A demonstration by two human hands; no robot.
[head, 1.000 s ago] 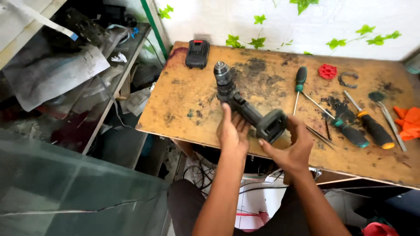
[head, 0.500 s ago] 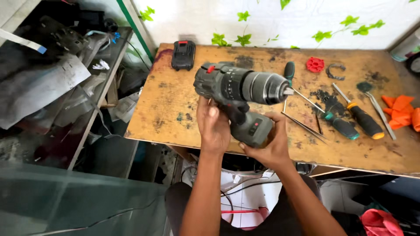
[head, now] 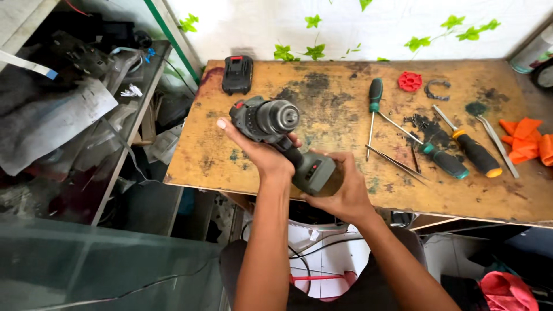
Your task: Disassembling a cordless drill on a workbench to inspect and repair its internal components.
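A dark grey cordless drill point(head: 271, 122) is lifted off the stained wooden table point(head: 345, 109), its chuck pointing up toward the camera. My left hand point(head: 262, 152) grips the drill's body from below, thumb along its left side. My right hand point(head: 341, 190) wraps the base of the handle point(head: 314, 173), where the battery slot is. A black battery pack with red buttons point(head: 237, 75) lies apart at the table's far left corner.
On the table's right lie a green-handled screwdriver point(head: 374, 101), a shorter green one point(head: 440, 158), an orange-and-black screwdriver point(head: 475, 152), tweezers point(head: 496, 144), a red plastic gear point(head: 409, 82) and an orange cloth point(head: 527, 138). A cluttered shelf point(head: 75, 98) stands left; glass panel at bottom left.
The drill went from lying on the table to held up sideways, then turned so its chuck faces up. Both hands stayed on it.
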